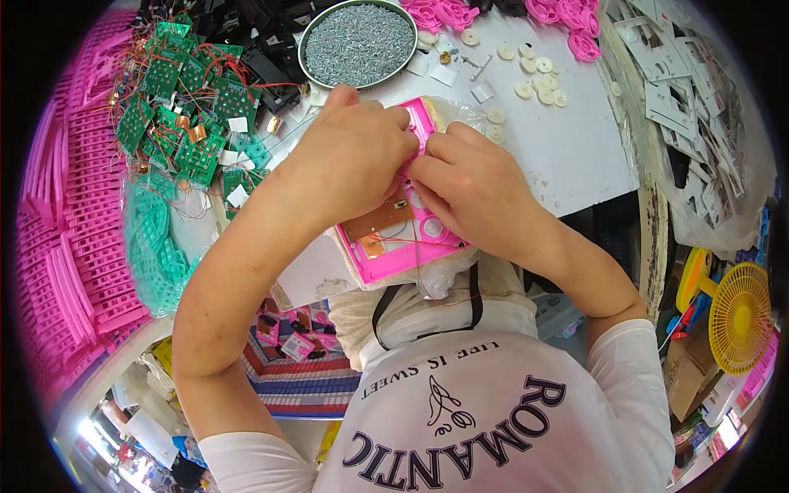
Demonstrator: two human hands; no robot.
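A pink plastic casing (393,268) lies open in front of me, tilted, on a padded, plastic-wrapped support (454,115). Inside it are a brown circuit board (376,222), thin red wires (423,241) and a small copper-coloured plate (372,246). My left hand (357,152) is closed over the casing's upper left part, its fingertips hidden. From the right, my right hand (477,185) meets it, fingers pinched together low over the casing's middle. What either hand grips is hidden behind the fingers.
A round tray of small screws (357,43) stands at the back. Green circuit boards with wires (197,94) and turquoise parts (154,234) lie left, beside stacked pink parts (70,205). White discs (542,80) are scattered back right; a bag of white panels (686,107) and a yellow fan (740,316) are farther right.
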